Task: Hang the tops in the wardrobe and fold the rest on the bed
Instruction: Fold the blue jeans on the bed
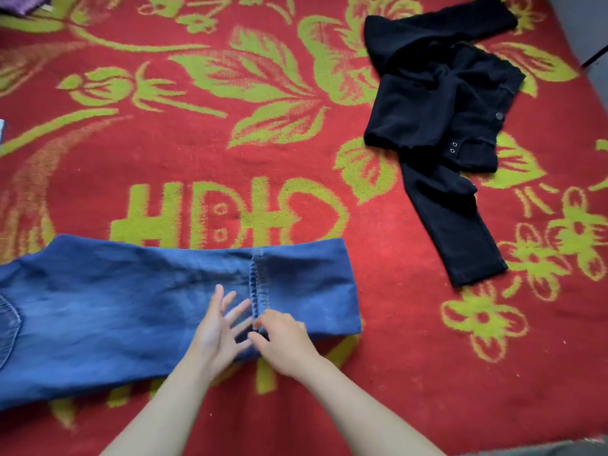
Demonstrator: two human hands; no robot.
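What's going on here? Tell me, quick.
A person is folding blue jeans laid across a red and green blanket. The left hand lies spread on the denim, while the right hand pinches the stitched hem of the folded-over leg. Black trousers lie crumpled and unfolded, further off to the right.

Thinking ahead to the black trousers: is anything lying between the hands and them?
Nothing visible does. The left hand rests on the blue jeans and the right hand pinches them; only bare red blanket lies between the jeans and the black trousers.
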